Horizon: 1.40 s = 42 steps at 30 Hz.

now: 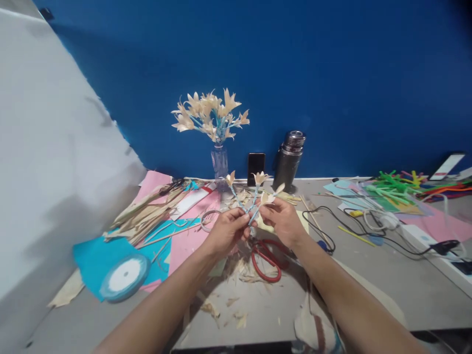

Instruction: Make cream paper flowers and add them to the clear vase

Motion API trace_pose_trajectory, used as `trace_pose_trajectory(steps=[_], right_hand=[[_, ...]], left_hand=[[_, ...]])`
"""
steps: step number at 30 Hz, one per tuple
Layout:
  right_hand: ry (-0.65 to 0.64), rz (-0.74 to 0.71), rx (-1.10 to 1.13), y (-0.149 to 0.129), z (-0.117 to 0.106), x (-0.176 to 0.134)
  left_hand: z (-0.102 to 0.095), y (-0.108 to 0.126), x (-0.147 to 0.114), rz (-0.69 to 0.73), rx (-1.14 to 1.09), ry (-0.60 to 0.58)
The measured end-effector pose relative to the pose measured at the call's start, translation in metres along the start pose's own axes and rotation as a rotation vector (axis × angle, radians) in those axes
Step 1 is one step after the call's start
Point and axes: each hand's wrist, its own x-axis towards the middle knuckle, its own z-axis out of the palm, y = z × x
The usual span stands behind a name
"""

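Observation:
Between my hands is a small spray of handmade flowers (261, 178) with cream petals and blue-wrapped stems that fan out upward. My left hand (230, 228) pinches the stems where they come together. On the right side of the spray, my right hand (282, 221) has its fingers closed around a stem just under a flower. Red-handled scissors (266, 263) lie on the table below my hands, among pale scraps of dried husk (245, 273). Beyond, a fuller bunch of similar flowers (210, 110) stands in a clear bottle (220, 164).
A roll of blue ribbon (125, 276) lies at left on blue paper (88, 260), near a pile of dried husk strips (147, 209). A dark thermos (288, 164) and a phone (256, 167) stand by the wall. Right are black cables (328, 216), a power strip (435, 253) and green pipe cleaners (393, 189).

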Motion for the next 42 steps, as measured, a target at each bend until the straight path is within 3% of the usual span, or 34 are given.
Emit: trace_pose_trajectory(steps=[4, 11, 23, 31, 42], right_hand=[[0.016, 0.031, 0.038, -0.001, 0.000, 0.002], [0.120, -0.045, -0.065, 0.005, -0.004, 0.006], [0.109, -0.008, -0.349, 0.002, 0.001, 0.002], [0.198, -0.097, -0.468, 0.001, 0.009, -0.002], [0.115, -0.201, -0.420, 0.006, 0.012, -0.006]], left_hand=[[-0.005, -0.005, 0.002, -0.007, -0.003, 0.003], [-0.006, -0.009, -0.001, -0.012, -0.063, 0.011], [0.002, -0.017, -0.006, 0.093, 0.193, 0.262], [0.013, -0.014, -0.009, 0.117, 0.319, 0.265], [-0.002, -0.018, 0.001, 0.284, 0.227, 0.390]])
